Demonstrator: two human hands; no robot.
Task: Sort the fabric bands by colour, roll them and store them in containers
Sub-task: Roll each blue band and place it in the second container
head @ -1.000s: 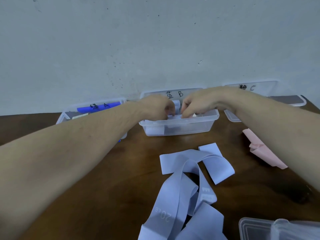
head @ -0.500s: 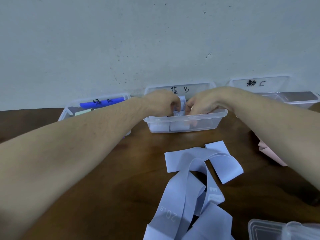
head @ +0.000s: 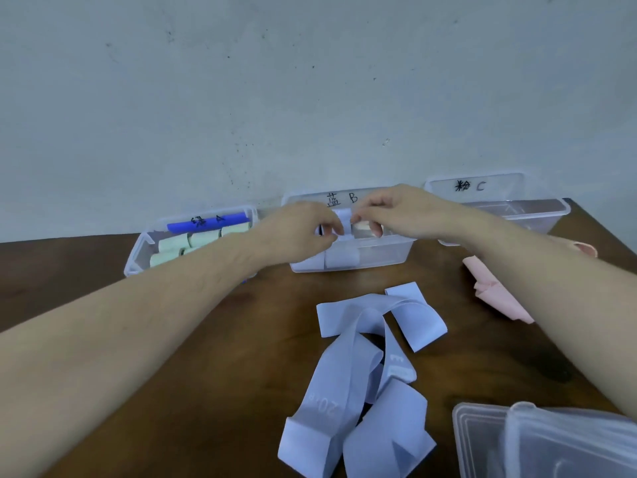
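We see a loose tangle of pale lilac-blue fabric bands [head: 362, 370] lying flat on the table, crumpled pink fabric bands [head: 496, 298] to the right, and rolled light-green bands [head: 186, 244] inside the clear left container [head: 138, 260]; lilac rolls [head: 339, 258] fill the clear middle container [head: 396, 253].

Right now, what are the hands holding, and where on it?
Both hands, left and right, pinch a rolled light-blue band by its two ends above container B.

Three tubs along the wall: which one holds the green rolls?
The left tub, marked A. Pale green rolls fill it; the middle tub, marked B, holds lavender rolls, and the right tub, marked C, shows none.
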